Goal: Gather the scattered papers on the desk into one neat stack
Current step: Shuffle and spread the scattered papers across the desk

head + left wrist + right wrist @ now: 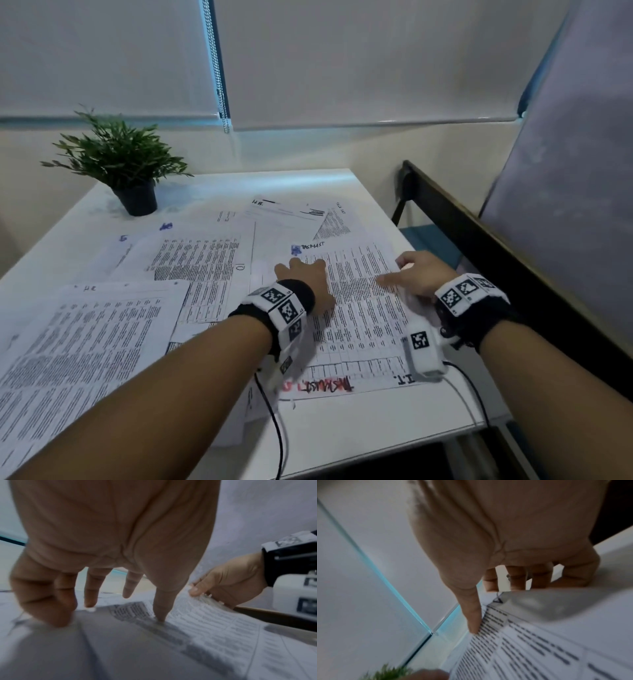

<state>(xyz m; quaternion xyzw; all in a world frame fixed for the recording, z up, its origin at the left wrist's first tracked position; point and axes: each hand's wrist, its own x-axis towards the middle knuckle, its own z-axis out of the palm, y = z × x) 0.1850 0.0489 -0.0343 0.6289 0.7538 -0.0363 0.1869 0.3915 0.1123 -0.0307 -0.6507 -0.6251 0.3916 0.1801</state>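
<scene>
Several printed sheets lie scattered and overlapping on the white desk (346, 435). My left hand (301, 274) rests with fingers spread on the nearest table-printed sheet (359, 322); its fingertips (160, 616) press the paper (214, 628). My right hand (416, 274) holds that sheet's right edge, thumb (473, 618) on top and fingers curled beneath the raised edge (539, 649). The left wrist view shows the right hand (229, 582) pinching. Other sheets lie to the left (85, 346), in the middle (202, 267) and farther back (287, 214).
A potted green plant (137, 198) stands at the desk's far left. A dark frame (486, 246) runs along the right side, close to the desk's right edge. Roller blinds (342, 61) cover the wall behind. Cables (277, 428) from the wrist cameras trail over the front edge.
</scene>
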